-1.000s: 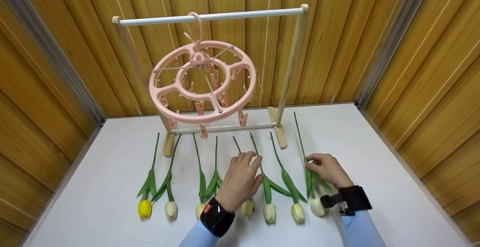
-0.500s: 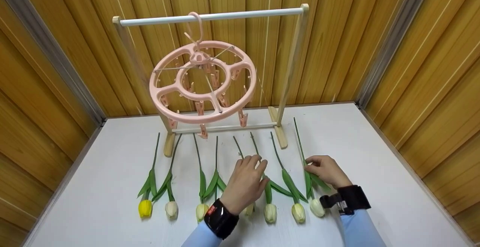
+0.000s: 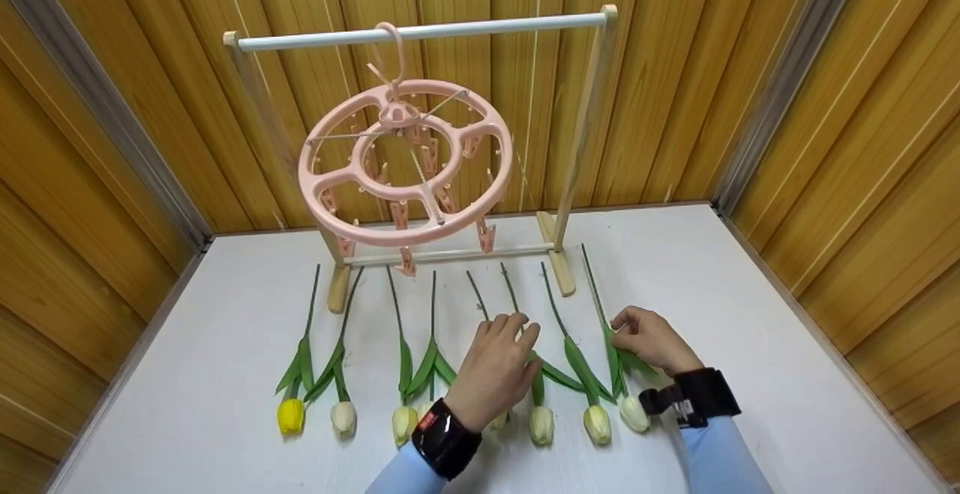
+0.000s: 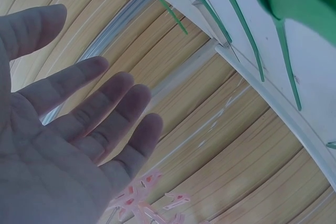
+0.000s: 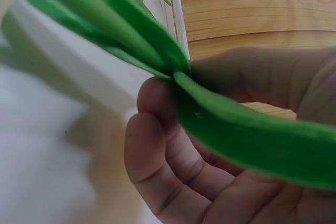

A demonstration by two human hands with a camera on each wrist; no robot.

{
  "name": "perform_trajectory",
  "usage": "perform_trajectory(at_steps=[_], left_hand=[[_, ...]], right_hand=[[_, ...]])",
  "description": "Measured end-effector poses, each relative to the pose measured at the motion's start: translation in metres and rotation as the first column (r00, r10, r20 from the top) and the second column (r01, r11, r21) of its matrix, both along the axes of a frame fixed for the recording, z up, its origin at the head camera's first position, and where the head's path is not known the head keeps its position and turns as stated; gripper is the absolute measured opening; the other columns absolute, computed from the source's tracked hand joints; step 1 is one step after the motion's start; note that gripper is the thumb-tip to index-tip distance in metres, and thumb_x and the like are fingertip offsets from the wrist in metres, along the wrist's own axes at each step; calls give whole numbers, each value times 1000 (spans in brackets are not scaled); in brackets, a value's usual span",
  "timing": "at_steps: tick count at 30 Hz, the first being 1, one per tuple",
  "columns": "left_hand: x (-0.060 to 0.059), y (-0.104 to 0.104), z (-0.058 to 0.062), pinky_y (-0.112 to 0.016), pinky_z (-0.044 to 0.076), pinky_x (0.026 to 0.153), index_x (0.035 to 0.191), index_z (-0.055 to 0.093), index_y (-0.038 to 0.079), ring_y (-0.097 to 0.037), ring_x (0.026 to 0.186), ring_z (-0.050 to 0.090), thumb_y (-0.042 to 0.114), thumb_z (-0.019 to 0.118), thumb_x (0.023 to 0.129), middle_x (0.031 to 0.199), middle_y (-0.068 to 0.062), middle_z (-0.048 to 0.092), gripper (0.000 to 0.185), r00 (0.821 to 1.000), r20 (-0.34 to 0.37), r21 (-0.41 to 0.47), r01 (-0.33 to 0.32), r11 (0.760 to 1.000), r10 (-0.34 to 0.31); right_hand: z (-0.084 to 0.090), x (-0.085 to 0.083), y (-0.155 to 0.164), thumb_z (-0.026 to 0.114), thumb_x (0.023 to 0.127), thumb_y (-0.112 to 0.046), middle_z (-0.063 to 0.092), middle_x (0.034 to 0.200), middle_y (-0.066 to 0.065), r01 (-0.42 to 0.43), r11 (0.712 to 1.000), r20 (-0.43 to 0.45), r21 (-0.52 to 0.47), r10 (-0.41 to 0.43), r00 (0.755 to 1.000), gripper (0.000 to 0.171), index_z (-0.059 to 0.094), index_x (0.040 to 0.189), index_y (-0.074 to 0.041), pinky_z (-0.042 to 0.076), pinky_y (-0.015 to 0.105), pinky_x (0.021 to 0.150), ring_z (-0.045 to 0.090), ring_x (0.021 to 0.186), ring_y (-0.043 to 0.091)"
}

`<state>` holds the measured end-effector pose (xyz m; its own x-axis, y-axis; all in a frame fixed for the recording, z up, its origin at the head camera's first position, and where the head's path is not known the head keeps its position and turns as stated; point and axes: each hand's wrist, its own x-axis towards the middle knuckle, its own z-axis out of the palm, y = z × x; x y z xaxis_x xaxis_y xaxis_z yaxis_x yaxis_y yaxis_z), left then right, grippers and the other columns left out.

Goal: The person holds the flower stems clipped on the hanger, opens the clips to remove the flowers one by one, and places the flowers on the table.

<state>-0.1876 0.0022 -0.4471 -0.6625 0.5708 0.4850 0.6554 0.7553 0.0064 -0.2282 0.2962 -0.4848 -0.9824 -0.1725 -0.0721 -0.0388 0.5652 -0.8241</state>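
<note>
At the right end of the row, my right hand (image 3: 654, 340) pinches a whitish artificial tulip (image 3: 634, 414) by its stem where the leaves join. The right wrist view has thumb and fingertips meeting at that joint, with a long green leaf (image 5: 252, 135) crossing in front of the hand. My left hand (image 3: 495, 378) hovers over the middle of the row, hiding parts of the tulips beneath. Its fingers are spread and hold nothing, as the left wrist view makes plain. Beside it lie a pale yellow tulip (image 3: 404, 424) and a whitish tulip (image 3: 541, 425).
A pink round clip hanger (image 3: 405, 235) with several clips hangs from the white rod (image 3: 495, 27) of a wooden stand. More tulips, including a yellow one (image 3: 291, 417), lie on the white table (image 3: 225, 314), stems toward the stand. Wood-patterned walls enclose it.
The tulip in my right hand has come slightly nearer to me, its stem tip shifting down and a little left. My left hand has drifted slightly right and down.
</note>
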Motion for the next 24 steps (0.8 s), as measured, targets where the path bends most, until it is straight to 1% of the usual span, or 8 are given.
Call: perform_trajectory(at_steps=[3, 7, 11, 13, 17, 20, 24], left_hand=[[0, 1, 0, -40, 51, 90, 123, 69, 9, -23, 109, 61, 29, 81, 90, 120, -8, 65, 41, 1000, 5, -2, 5, 1000, -5], [1, 3, -1, -39, 51, 89, 121, 68, 10, -22, 108, 62, 30, 81, 89, 120, -7, 65, 40, 1000, -6, -14, 13, 1000, -13], [1, 4, -2, -37, 51, 88, 119, 68, 10, -22, 107, 62, 30, 82, 88, 119, -6, 66, 39, 1000, -7, -35, 19, 999, -19], [2, 5, -3, -37, 51, 88, 119, 68, 10, -22, 108, 62, 30, 82, 88, 119, -5, 65, 39, 1000, -1, -42, 21, 999, -21], [3, 7, -5, -37, 51, 89, 117, 69, 10, -22, 108, 62, 31, 82, 88, 118, -4, 65, 38, 1000, 2, -59, 21, 998, -20], [3, 8, -7, -37, 52, 89, 114, 70, 10, -22, 107, 62, 32, 83, 86, 117, -5, 66, 37, 1000, -2, -69, 23, 997, -23], [3, 10, -9, -37, 52, 90, 112, 71, 10, -22, 106, 63, 32, 84, 85, 117, -6, 67, 37, 1000, -5, -75, 28, 997, -29]], right_hand=[[0, 0, 0, 69, 90, -3, 60, 82, 6, -5, 1000, -11, -2, 5, 1000, 15, 62, 102, 5, 44, 28, 65, 52, 74, 18], [-1, -1, 0, 70, 90, 0, 62, 84, 5, -12, 1000, -30, 10, 12, 999, 8, 63, 93, 0, 45, 28, 69, 54, 78, 18], [-2, -2, 0, 71, 88, 1, 65, 84, 3, -15, 999, -45, 31, 17, 999, 8, 64, 88, -3, 46, 27, 72, 56, 80, 16], [-2, -3, 0, 71, 87, 2, 65, 84, 3, -20, 999, -42, 36, 21, 999, 8, 65, 87, -3, 46, 27, 71, 56, 79, 16], [-2, -2, 0, 70, 87, 3, 65, 85, 5, -39, 998, -30, 42, 40, 999, 4, 67, 90, 1, 46, 29, 72, 56, 80, 17], [-1, -1, 0, 71, 88, 2, 66, 86, 6, -45, 998, -29, 48, 47, 998, 5, 68, 91, 3, 46, 30, 72, 56, 80, 17], [-1, -1, 0, 71, 88, 1, 66, 86, 5, -42, 998, -28, 55, 44, 999, 4, 69, 90, 2, 46, 31, 72, 55, 80, 17]])
